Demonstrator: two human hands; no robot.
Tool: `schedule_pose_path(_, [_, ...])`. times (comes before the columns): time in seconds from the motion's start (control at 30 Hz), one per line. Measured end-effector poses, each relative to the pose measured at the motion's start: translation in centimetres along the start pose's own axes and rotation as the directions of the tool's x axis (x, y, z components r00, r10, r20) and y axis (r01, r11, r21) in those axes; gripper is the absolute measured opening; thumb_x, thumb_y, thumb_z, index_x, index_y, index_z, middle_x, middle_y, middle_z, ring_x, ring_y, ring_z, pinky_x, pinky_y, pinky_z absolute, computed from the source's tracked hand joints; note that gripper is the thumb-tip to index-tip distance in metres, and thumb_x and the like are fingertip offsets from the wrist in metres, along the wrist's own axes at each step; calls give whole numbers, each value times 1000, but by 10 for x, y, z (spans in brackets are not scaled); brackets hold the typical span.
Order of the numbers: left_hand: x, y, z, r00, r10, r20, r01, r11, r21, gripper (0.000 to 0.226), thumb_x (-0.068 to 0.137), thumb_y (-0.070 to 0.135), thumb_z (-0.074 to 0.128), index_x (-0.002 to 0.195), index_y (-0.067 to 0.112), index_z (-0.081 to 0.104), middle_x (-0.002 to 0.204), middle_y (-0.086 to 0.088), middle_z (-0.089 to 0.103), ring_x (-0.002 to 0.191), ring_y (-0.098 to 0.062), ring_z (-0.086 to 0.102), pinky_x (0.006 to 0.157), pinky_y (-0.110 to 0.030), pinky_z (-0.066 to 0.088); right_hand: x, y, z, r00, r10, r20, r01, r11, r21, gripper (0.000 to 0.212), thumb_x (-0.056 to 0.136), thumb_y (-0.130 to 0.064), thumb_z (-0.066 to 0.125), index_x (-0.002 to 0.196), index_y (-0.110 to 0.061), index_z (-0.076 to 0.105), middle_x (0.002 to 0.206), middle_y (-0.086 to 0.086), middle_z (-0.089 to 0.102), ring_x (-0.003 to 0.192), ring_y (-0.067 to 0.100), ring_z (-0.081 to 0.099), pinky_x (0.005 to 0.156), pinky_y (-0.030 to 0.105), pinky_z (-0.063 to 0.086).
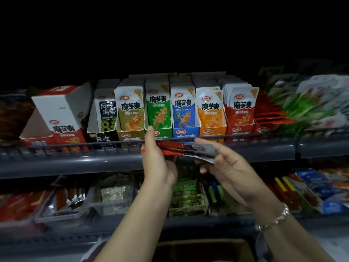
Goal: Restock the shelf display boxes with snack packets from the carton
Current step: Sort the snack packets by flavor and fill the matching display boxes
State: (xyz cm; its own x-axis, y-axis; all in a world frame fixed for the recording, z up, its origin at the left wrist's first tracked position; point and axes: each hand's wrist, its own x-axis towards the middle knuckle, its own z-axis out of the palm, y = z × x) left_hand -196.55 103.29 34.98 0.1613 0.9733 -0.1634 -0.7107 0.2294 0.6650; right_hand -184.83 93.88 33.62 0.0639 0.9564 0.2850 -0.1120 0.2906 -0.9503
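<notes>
Red snack packets (176, 148) lie flat, long axis left-right, left hand (157, 161) and right hand (224, 163) both clamped on them.

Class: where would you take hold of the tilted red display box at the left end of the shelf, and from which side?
Grip the red display box by its upper white end, coming from the front above the shelf rail. It leans back-left, so that end is exposed, while the rail covers its base.

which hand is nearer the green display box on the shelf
Left. The left hand has its fingertip up against the green display box at its lower front edge, while the right hand sits lower and off to the right, below the blue and orange boxes.
</notes>
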Motion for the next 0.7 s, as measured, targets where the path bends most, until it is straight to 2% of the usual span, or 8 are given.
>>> schedule_pose_path(0.1, [-2,-1,1,998,-27,-53,29,999,30,40,92,44,55,120,16,59,96,-2,73,80,-15,68,74,-30,51,2,1,-2,1000,-10,22,9,1000,29,60,59,-59,78,113,-33,69,118,-4,66,98,10,62,79,20,50])
schedule_pose_path(0.2, [-4,-3,1,999,-30,-46,34,996,85,41,89,48,57,118,18,56,105,-3,71,84,-14,68,71,-29,52,4,1,-4,996,18,-84,-8,992,126,60,54,-60,81,102,-27,75,105,-1,71,87,9,64,72,20,52])
schedule_pose_path(0.33, [-9,-9,-3,989,2,145,-49,947,317,59,73,58,65,118,22,53,105,2,70,92,-10,68,80,-30,51,6,-2,-12,935,186,-303,-84,944,320,49,66,-52,63,95,-14,72,85,2,70,75,13,65,61,21,53])
schedule_pose_path(0.4, [-7,-11,-7,964,-17,264,-119,864,489,66,66,56,75,119,26,49,104,10,69,97,-8,65,91,-35,48,8,-6,-19,888,266,-376,-114,918,380,53,69,-52,57,103,-12,65,80,1,66,67,11,64,53,20,50])
schedule_pose_path(0.47, [-5,-12,-11,925,-58,375,-220,723,655,59,75,44,75,122,30,42,109,15,66,103,-3,62,99,-36,45,10,-9,-26,838,324,-439,-143,907,396,60,68,-57,56,109,-13,62,87,3,69,63,10,64,47,18,47])
schedule_pose_path(0.53, [-2,-15,-13,899,-35,438,-343,566,750,51,87,28,67,128,28,35,117,13,60,109,-4,57,98,-30,45,12,-12,-31,794,358,-491,-194,915,352,64,67,-63,54,109,-16,62,93,4,73,61,13,65,42,18,43])
schedule_pose_path(0.6, [-3,-19,-12,888,84,452,-435,467,769,45,90,24,63,125,26,36,113,17,57,106,-4,56,85,-19,44,11,-17,-32,782,347,-518,-249,935,251,62,68,-68,49,104,-19,63,91,3,75,59,15,67,40,18,40])
schedule_pose_path(0.7, [-4,-25,-9,918,142,371,-386,539,749,37,90,27,61,120,23,40,108,16,58,105,-8,58,86,-24,45,9,-24,-30,823,173,-542,-268,958,-101,39,76,-59,56,91,-25,66,82,-4,74,55,10,64,40,16,40])
